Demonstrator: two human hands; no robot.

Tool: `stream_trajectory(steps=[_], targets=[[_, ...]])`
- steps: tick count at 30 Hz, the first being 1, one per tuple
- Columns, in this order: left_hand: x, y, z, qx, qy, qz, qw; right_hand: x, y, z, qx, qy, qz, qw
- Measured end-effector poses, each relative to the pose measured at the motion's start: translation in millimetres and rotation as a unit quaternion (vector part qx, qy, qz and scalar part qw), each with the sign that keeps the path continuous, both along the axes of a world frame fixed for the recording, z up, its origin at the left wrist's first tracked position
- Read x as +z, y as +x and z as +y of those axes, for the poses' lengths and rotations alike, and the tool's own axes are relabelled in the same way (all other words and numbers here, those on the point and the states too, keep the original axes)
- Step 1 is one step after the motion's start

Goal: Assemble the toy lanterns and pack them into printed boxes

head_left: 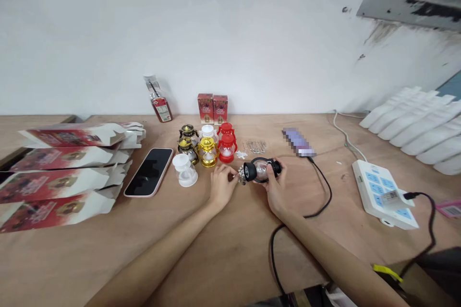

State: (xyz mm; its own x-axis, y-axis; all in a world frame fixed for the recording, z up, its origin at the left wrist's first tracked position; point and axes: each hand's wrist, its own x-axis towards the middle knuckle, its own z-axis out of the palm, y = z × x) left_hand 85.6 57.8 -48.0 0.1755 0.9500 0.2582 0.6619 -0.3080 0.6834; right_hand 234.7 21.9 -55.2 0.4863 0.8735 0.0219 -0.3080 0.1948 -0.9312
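Note:
My right hand (276,192) grips a small black lantern (260,171) laid on its side, its base turned left. My left hand (222,183) has thumb and forefinger pinched together at a little pile of small round silvery pieces (241,174) beside that base. What sits between those fingertips is too small to make out. Behind my left hand stand upright lanterns: a gold one (208,152), a red one (227,148), a white one (207,134) and bronze-black ones (188,148). A white lantern part with a clear body (185,171) is to their left.
Thin metal wire pieces (255,146) and small white bits (241,155) lie behind the lantern. Flattened red boxes (46,182) and a phone (149,172) occupy the left. A bottle (159,100) and small red boxes (212,109) stand near the wall. A power strip (383,194) and black cable (326,187) are right.

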Motion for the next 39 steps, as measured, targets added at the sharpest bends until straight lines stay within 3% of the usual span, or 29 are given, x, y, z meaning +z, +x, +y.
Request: stream_trajectory(steps=[5, 8, 13, 20, 27, 39], targets=[[-2.4, 1, -1, -0.018, 0.026, -0.023, 0.999, 2.4, 7, 6, 0.050, 0.016, 0.132, 0.990], [-1.8, 4, -5, -0.068, 0.058, 0.023, 0.996, 2.5, 10, 7, 0.065, 0.028, 0.168, 0.983], [-3.6, 9, -6, -0.154, 0.067, 0.132, 0.977, 0.4, 13, 8, 0.058, 0.034, 0.171, 0.983], [-9.1, 13, 7, -0.171, 0.083, 0.168, 0.967, 0.7, 18, 12, 0.034, 0.037, 0.167, 0.985], [-9.5, 17, 16, -0.176, 0.088, 0.154, 0.968, 3.1, 16, 13, 0.093, 0.051, 0.184, 0.977], [-12.2, 27, 22, -0.243, 0.088, 0.137, 0.956, 0.9, 26, 19, -0.009, 0.052, 0.164, 0.985]])
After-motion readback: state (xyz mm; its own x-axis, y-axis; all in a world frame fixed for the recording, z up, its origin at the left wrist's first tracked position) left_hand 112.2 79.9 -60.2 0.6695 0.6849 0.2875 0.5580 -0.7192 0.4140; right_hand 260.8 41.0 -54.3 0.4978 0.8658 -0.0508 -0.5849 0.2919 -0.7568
